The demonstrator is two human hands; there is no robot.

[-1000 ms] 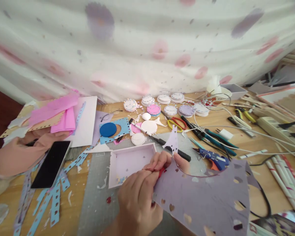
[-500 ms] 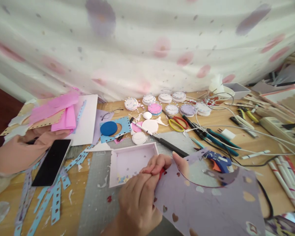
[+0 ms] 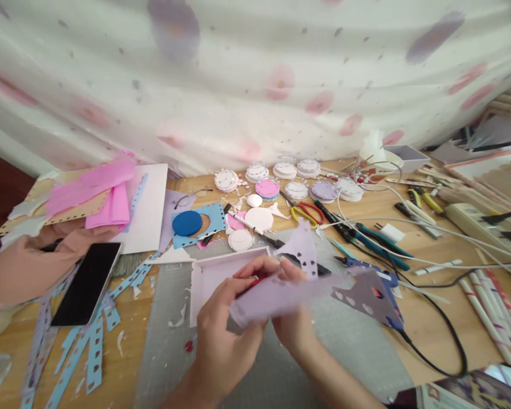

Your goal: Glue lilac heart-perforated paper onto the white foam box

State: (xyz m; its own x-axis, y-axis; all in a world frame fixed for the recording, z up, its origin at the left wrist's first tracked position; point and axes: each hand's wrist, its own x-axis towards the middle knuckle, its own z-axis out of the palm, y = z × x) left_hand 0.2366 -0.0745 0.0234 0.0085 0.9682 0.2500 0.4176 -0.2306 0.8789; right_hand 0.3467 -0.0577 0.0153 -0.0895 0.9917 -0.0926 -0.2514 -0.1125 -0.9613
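Holding the purple paper [image 3: 281,295] over the grey mat [image 3: 170,329], the left hand [image 3: 221,335] squeezes what look like small red scissors [image 3: 255,282], and the right hand [image 3: 296,326] pinches the sheet from below. Keep it flat and turn it slowly. Behind the hands sits a pale box [image 3: 210,278]; a black phone [image 3: 87,284] lies far left.

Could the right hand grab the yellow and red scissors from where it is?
Probably not straight away: the right hand is holding the lilac paper. The scissors lie uncovered on the table just beyond, so the path looks free once it lets go.
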